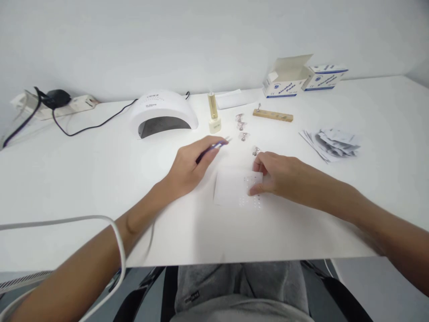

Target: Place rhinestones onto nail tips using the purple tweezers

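Note:
My left hand [192,167] is closed around slim purple tweezers [211,150], whose pale tip points right above the tabletop. With my right hand [276,172], I grip the right edge of a white sheet [229,188], thumb on top and curled fingers at its upper corner. Rows of tiny shiny dots [252,202] show on the sheet's right part, partly covered by my thumb. Just beyond my right fingers lies a small clear piece with shiny beads [256,151]. Several similar beaded pieces [241,126] lie farther back.
A white nail lamp [164,107] stands back left, wired toward a power strip [80,103]. Near it are a gold-capped bottle [214,116] and a wooden bar [273,115]. Alcohol pad boxes [284,87] and a paper pile [335,143] sit right. A white cable [114,223] crosses my left forearm.

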Demonstrator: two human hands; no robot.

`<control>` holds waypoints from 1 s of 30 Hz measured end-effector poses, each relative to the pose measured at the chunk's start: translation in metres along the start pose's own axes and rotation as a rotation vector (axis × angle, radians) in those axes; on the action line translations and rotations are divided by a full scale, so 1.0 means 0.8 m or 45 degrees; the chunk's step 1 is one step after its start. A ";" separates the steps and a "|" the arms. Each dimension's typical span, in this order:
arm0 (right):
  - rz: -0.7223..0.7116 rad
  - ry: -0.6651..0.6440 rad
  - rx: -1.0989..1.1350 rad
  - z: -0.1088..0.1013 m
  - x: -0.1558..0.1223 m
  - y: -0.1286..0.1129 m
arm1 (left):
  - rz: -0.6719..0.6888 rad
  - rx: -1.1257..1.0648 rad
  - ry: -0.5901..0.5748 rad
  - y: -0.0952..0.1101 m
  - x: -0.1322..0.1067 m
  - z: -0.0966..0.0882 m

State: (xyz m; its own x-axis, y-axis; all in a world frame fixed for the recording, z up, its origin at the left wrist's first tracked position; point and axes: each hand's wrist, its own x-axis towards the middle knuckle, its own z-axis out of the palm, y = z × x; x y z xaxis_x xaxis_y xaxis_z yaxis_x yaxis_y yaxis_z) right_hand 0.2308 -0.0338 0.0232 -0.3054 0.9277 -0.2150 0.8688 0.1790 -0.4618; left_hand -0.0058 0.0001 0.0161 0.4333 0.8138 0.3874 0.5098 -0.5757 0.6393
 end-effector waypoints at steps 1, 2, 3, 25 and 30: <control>0.016 -0.019 0.028 -0.001 0.003 0.002 | 0.028 0.048 -0.064 0.001 -0.002 0.001; 0.029 -0.046 0.052 -0.002 0.005 0.003 | 0.059 0.088 -0.122 0.002 -0.004 0.003; 0.033 -0.079 0.071 -0.003 0.008 0.004 | 0.090 0.117 -0.172 0.001 -0.005 0.005; -0.112 -0.388 0.610 -0.014 0.023 0.014 | 0.158 0.320 -0.502 -0.007 -0.008 0.014; -0.119 -0.398 0.602 -0.015 0.023 0.013 | 0.169 0.358 -0.521 -0.006 -0.007 0.015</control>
State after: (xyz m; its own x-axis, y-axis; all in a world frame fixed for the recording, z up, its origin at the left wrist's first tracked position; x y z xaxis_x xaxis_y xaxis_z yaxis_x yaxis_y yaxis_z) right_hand 0.2387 -0.0108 0.0246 -0.5356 0.7609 -0.3663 0.5860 0.0226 -0.8100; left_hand -0.0018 -0.0027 0.0027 0.7345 0.6670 0.1250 0.5867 -0.7167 0.3770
